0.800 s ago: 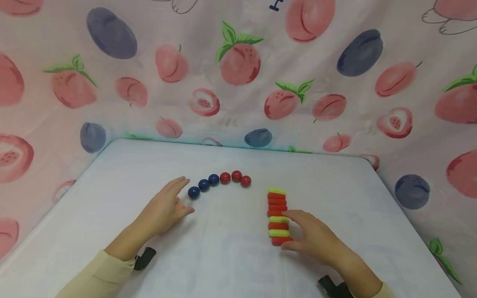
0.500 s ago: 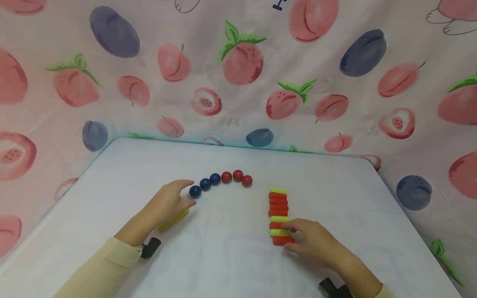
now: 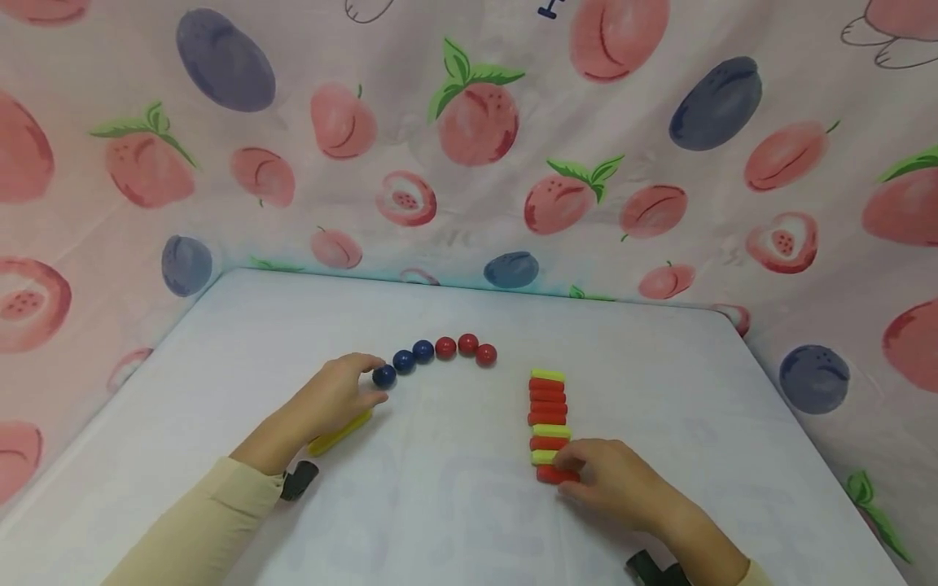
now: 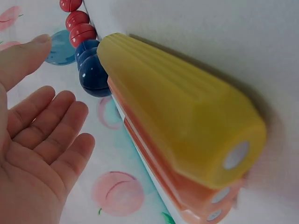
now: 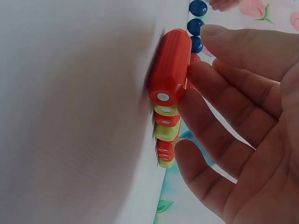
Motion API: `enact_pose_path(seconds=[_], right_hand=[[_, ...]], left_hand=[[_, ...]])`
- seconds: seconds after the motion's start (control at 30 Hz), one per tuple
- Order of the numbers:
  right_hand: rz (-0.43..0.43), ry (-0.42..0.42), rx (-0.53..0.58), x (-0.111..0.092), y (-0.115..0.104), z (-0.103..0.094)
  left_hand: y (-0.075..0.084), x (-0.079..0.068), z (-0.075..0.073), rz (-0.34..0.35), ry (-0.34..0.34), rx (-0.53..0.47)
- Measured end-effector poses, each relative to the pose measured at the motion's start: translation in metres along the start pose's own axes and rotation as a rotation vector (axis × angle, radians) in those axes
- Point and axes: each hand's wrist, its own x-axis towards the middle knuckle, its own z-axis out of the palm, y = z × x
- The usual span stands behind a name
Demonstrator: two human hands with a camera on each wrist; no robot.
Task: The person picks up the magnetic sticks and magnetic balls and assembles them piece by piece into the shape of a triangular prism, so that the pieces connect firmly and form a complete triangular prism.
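Note:
My left hand [image 3: 333,399] has its fingers at the nearest of three dark blue balls [image 3: 384,376], thumb held apart. The left wrist view shows the palm with loosely bent fingers [image 4: 70,135] and nothing held. Beside that hand lies a ridged yellow stick [image 4: 182,107] with a white-centred end, and orange sticks [image 4: 187,198] show behind it. My right hand [image 3: 615,484] is at the near end of a row of short red and yellow sticks. Its fingertips [image 5: 187,95] lie along the nearest red stick [image 5: 170,65], with the thumb apart from it.
Three red balls [image 3: 467,345] continue the curved line from the blue ones. The white table [image 3: 440,505] ends at a fruit-printed cloth [image 3: 410,122] behind and at the sides. A black wrist camera [image 3: 299,480] hangs below the left wrist.
The right hand has drawn nearer along the stick row, from the middle to the nearest red stick. The left hand has shifted slightly right to the end blue ball, uncovering the yellow stick.

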Motion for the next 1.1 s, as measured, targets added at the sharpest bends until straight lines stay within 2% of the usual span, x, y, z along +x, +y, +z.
enact_pose_path(seconds=[0.43,0.73,1.1], right_hand=[[-0.042,-0.031,0.035,0.001,0.002,0.002],[-0.06,-0.034,0.044,-0.001,0.002,0.002],[-0.07,-0.067,0.048,0.003,-0.006,0.008]], left_hand=[[0.0,0.011,0.002,-0.021,-0.028,0.022],[0.003,0.009,0.001,-0.06,-0.059,-0.003],[0.01,0.007,0.008,-0.047,-0.085,-0.01]])
